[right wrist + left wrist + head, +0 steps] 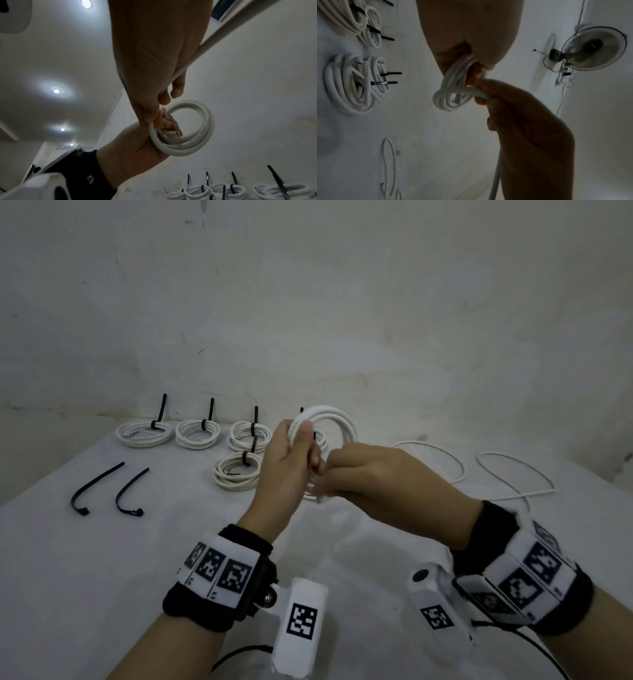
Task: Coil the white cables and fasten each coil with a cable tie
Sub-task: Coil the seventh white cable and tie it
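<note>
My left hand holds a coil of white cable upright above the table, fingers curled round its strands. My right hand meets it from the right and pinches the same cable where it joins the coil. In the right wrist view the coil forms a ring, and the loose length runs back past my palm. Two black cable ties lie loose at the left of the table.
Several tied coils stand in a row along the back of the white table, with one more in front. Loose white cables lie at the right. A wall is close behind. A fan is mounted on the wall.
</note>
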